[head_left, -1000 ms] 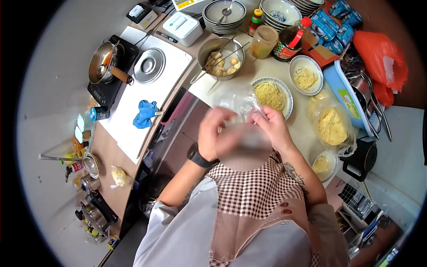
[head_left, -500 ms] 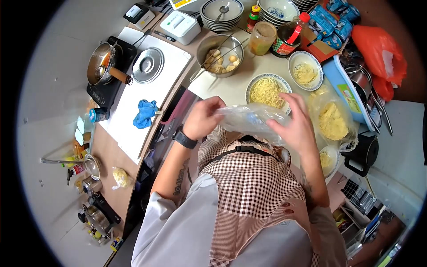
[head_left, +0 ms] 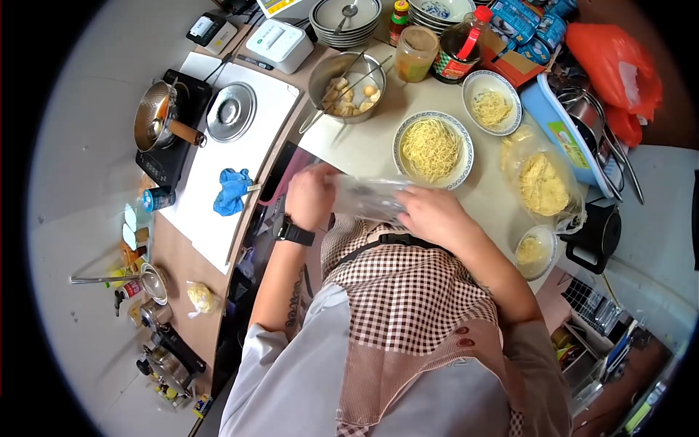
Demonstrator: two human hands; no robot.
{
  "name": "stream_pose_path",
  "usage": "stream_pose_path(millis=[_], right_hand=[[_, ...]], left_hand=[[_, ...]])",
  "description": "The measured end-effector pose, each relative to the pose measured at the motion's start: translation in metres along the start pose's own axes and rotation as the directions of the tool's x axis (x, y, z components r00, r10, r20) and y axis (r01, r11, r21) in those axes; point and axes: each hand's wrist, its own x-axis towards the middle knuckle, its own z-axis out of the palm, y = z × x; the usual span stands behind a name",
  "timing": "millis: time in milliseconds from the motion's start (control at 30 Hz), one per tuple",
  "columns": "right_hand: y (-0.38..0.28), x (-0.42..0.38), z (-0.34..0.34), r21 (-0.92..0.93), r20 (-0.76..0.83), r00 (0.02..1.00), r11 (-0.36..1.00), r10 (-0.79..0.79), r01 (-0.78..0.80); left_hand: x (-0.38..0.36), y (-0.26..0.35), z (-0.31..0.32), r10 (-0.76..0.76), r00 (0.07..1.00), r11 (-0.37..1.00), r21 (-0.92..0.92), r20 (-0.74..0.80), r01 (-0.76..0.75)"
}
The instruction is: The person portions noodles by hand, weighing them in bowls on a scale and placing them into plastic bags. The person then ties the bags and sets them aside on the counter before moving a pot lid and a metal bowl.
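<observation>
A clear plastic bag (head_left: 368, 197) is stretched between my two hands, close in front of my apron. My left hand (head_left: 312, 197) is closed on one end of it, with a black watch on that wrist. My right hand (head_left: 433, 213) grips the other end, its fingers curled over the film. Just beyond the bag stands a patterned bowl (head_left: 470, 162) heaped with thin yellow noodles (head_left: 431, 149). To the right, a second bag of noodles (head_left: 544, 183) rests on the counter. I cannot make out anything inside the bag I hold.
A metal pot (head_left: 320, 76) with food pieces and tongs stands behind. Smaller noodle bowls (head_left: 475, 109) flank the big one. Sauce bottles (head_left: 453, 62) and a glass jar (head_left: 416, 54) line the back. At left are a pan (head_left: 153, 120), a lid (head_left: 231, 111) and a blue cloth (head_left: 233, 193).
My right hand has drawn in toward my body and left, away from the noodle bowl. The bag is now pulled flatter between both hands. My left hand has shifted slightly left.
</observation>
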Motion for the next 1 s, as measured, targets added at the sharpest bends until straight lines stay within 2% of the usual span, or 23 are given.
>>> stream_pose_path(millis=[33,67,100,167,233,267,333,400,567,667,767,800,867,900,1000], right_hand=[[-0.001,-0.001,-0.007,0.130,-0.082,0.993,0.987,-0.087,0.097],[-0.003,0.000,-0.023,0.478,-0.092,0.995,0.876,-0.029,0.070],[0.012,0.005,-0.021,0.348,-0.240,0.970,0.937,0.045,0.043],[0.056,0.019,-0.004,0.097,-0.531,0.838,0.992,0.121,-0.082],[0.078,0.031,0.001,-0.100,-0.432,0.868,0.944,0.244,-0.315],[0.087,0.041,0.006,-0.135,-0.389,0.886,0.935,0.253,-0.327],[0.096,0.053,0.019,-0.203,-0.288,0.915,0.916,0.281,-0.345],[0.097,0.065,0.031,-0.223,-0.267,0.899,0.886,0.346,-0.407],[0.122,0.079,0.052,-0.217,-0.235,0.908,0.892,0.348,-0.398],[0.134,0.069,0.040,0.067,-0.240,0.908,0.939,0.344,-0.338],[0.143,0.059,0.024,0.432,-0.225,0.846,0.828,0.484,-0.359],[0.147,0.052,0.018,0.639,-0.140,0.844,0.698,0.518,-0.323],[0.143,0.030,-0.009,0.861,-0.051,0.860,0.459,0.508,-0.220],[0.138,0.020,-0.023,0.936,-0.012,0.870,0.313,0.493,-0.164],[0.128,-0.007,-0.048,0.993,-0.036,0.924,0.120,0.381,-0.011]], left_hand=[[0.000,-0.007,0.001,0.109,0.987,0.946,0.318,-0.120,-0.066],[0.001,-0.012,0.001,0.160,0.975,0.937,0.335,-0.154,-0.101],[0.000,-0.016,0.002,0.058,0.992,0.970,0.241,-0.110,-0.030],[-0.008,-0.002,-0.006,-0.138,0.990,0.989,0.057,0.011,0.138],[-0.012,0.015,-0.015,-0.309,0.938,0.911,-0.235,0.156,0.339],[-0.011,0.020,-0.018,-0.367,0.898,0.827,-0.358,0.242,0.434],[-0.015,0.016,-0.019,-0.329,0.913,0.767,-0.495,0.243,0.408],[-0.016,0.017,-0.021,-0.319,0.920,0.698,-0.600,0.226,0.390],[-0.021,0.030,-0.029,-0.295,0.943,0.644,-0.697,0.153,0.315],[-0.019,0.041,-0.024,-0.266,0.960,0.640,-0.729,0.087,0.243],[-0.014,0.051,-0.017,-0.235,0.971,0.653,-0.733,0.043,0.190],[-0.010,0.056,-0.017,-0.228,0.973,0.667,-0.721,0.039,0.186],[-0.003,0.062,-0.009,-0.217,0.976,0.699,-0.694,0.022,0.171],[0.002,0.066,-0.005,-0.204,0.979,0.712,-0.687,-0.003,0.146],[0.015,0.082,0.004,-0.174,0.984,0.743,-0.660,-0.034,0.108]])
